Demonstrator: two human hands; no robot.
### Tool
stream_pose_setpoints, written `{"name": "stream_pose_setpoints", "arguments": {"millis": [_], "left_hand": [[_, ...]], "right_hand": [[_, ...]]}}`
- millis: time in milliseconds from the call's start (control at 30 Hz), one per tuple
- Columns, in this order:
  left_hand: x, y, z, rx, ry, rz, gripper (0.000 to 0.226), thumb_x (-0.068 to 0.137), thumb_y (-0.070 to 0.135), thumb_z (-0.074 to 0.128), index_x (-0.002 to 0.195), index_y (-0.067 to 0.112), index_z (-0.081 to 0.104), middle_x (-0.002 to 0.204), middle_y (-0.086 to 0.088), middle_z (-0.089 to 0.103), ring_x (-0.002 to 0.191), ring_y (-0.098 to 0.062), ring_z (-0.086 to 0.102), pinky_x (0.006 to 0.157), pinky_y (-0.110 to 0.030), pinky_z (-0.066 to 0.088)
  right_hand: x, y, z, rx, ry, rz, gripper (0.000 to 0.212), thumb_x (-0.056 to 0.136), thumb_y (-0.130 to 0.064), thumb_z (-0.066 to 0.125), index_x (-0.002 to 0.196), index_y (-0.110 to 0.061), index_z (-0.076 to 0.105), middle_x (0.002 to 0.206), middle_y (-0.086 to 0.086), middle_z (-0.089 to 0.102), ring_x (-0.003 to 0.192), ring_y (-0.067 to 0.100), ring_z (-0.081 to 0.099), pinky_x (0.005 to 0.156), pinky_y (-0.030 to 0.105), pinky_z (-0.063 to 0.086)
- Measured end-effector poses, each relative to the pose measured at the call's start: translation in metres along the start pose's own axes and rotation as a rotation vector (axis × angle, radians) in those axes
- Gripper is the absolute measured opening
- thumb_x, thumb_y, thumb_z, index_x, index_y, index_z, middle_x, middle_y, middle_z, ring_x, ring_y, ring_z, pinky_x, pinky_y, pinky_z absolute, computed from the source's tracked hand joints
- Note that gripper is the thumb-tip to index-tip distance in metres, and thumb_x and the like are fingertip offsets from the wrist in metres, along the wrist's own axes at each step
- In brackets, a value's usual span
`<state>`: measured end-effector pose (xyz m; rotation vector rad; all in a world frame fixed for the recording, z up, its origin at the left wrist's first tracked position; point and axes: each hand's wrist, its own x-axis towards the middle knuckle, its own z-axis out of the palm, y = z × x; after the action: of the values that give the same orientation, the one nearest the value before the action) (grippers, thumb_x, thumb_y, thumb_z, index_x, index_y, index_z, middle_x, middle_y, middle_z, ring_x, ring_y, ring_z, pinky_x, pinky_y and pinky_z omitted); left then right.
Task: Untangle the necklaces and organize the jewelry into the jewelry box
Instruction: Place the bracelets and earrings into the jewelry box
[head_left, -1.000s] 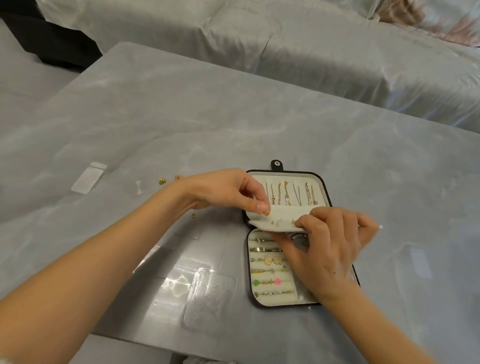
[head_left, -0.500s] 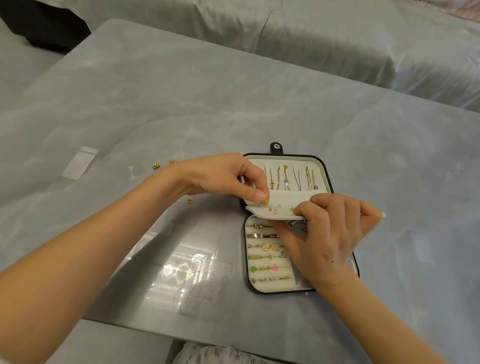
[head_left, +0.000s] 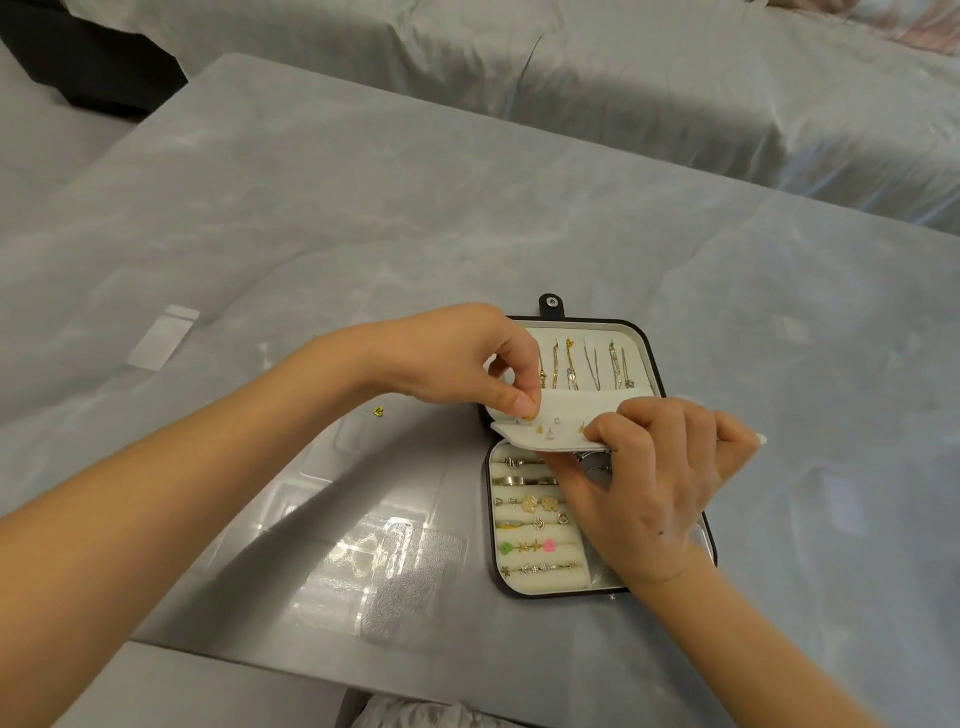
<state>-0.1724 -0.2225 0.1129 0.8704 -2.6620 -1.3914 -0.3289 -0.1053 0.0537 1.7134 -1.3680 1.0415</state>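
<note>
Just right of centre frame the box (head_left: 582, 333) lies open, with necklaces (head_left: 571, 364) hung in its lid and rings (head_left: 524, 504) in the lower rows. The right hand (head_left: 649, 483) pinches the white flap (head_left: 576, 415) by its near edge, holding it raised. The left hand (head_left: 467, 364) pinches a gold earring (head_left: 529, 415) at the flap's left end. Best to brace the flap firmly and push the post straight through. One gold stud (head_left: 379, 411) waits at mid-left. No writing is legible.

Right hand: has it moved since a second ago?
No. The right hand still pinches the earring flap at the same spot over the jewelry box.
</note>
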Motion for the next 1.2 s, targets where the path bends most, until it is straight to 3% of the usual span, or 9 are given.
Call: {"name": "stream_pose_setpoints", "arguments": {"millis": [167, 300, 400, 667, 800, 967, 1200], "left_hand": [[0.0018, 0.0071, -0.0007, 0.158, -0.006, -0.005, 0.017, 0.083, 0.024, 0.068, 0.073, 0.036, 0.060, 0.092, 0.003, 0.064, 0.086, -0.013, 0.053, 0.085, -0.034, 0.044], [0.0034, 0.0079, -0.0028, 0.128, -0.024, -0.015, 0.018, 0.083, 0.023, 0.068, 0.073, 0.035, 0.061, 0.088, 0.001, 0.064, 0.075, -0.006, 0.049, 0.072, -0.021, 0.041], [0.0017, 0.0077, -0.0029, 0.062, -0.033, -0.033, 0.015, 0.083, 0.020, 0.068, 0.075, 0.031, 0.063, 0.076, 0.011, 0.060, 0.064, 0.003, 0.048, 0.061, -0.009, 0.035], [0.0040, 0.0107, 0.0006, 0.299, 0.015, 0.003, 0.004, 0.086, 0.021, 0.065, 0.086, 0.025, 0.066, 0.078, 0.018, 0.054, 0.071, 0.002, 0.048, 0.065, -0.008, 0.035], [0.0035, 0.0088, 0.0023, 0.237, 0.025, -0.018, 0.005, 0.086, 0.019, 0.065, 0.084, 0.024, 0.067, 0.076, 0.018, 0.055, 0.068, 0.002, 0.050, 0.066, -0.009, 0.037], [-0.0002, 0.0048, 0.0047, 0.021, 0.026, -0.046, 0.015, 0.083, 0.015, 0.068, 0.076, 0.027, 0.064, 0.073, 0.022, 0.060, 0.066, 0.013, 0.054, 0.065, -0.003, 0.039], [-0.0017, 0.0072, 0.0062, 0.085, 0.039, -0.038, 0.013, 0.084, 0.018, 0.067, 0.077, 0.029, 0.063, 0.073, 0.019, 0.059, 0.067, 0.008, 0.052, 0.065, -0.007, 0.041]], "right_hand": [[0.0000, 0.0007, 0.0004, 0.003, -0.006, -0.005, 0.032, 0.082, -0.039, 0.066, 0.082, -0.017, 0.043, 0.084, -0.002, 0.042, 0.073, 0.017, 0.042, 0.071, 0.036, 0.026], [0.0008, 0.0005, 0.0010, -0.002, -0.017, -0.001, 0.033, 0.082, -0.041, 0.066, 0.083, -0.017, 0.043, 0.085, -0.001, 0.042, 0.074, 0.018, 0.043, 0.072, 0.036, 0.026], [0.0002, 0.0012, 0.0016, -0.008, -0.016, -0.003, 0.033, 0.081, -0.039, 0.067, 0.083, -0.017, 0.043, 0.085, -0.001, 0.042, 0.074, 0.018, 0.043, 0.072, 0.036, 0.027], [0.0005, 0.0016, 0.0042, 0.001, -0.024, 0.002, 0.031, 0.081, -0.038, 0.067, 0.083, -0.018, 0.043, 0.084, -0.002, 0.042, 0.073, 0.018, 0.043, 0.071, 0.037, 0.027], [-0.0005, 0.0020, 0.0035, -0.006, -0.025, 0.002, 0.033, 0.078, -0.037, 0.072, 0.083, -0.018, 0.044, 0.084, -0.002, 0.042, 0.074, 0.018, 0.042, 0.071, 0.037, 0.027], [0.0004, 0.0027, 0.0024, -0.007, -0.046, -0.011, 0.032, 0.078, -0.035, 0.071, 0.084, -0.019, 0.044, 0.086, -0.002, 0.041, 0.076, 0.018, 0.042, 0.072, 0.037, 0.027], [-0.0004, 0.0026, 0.0041, -0.019, -0.047, -0.006, 0.034, 0.076, -0.037, 0.073, 0.084, -0.019, 0.045, 0.086, -0.002, 0.041, 0.076, 0.018, 0.042, 0.072, 0.036, 0.026]]}}
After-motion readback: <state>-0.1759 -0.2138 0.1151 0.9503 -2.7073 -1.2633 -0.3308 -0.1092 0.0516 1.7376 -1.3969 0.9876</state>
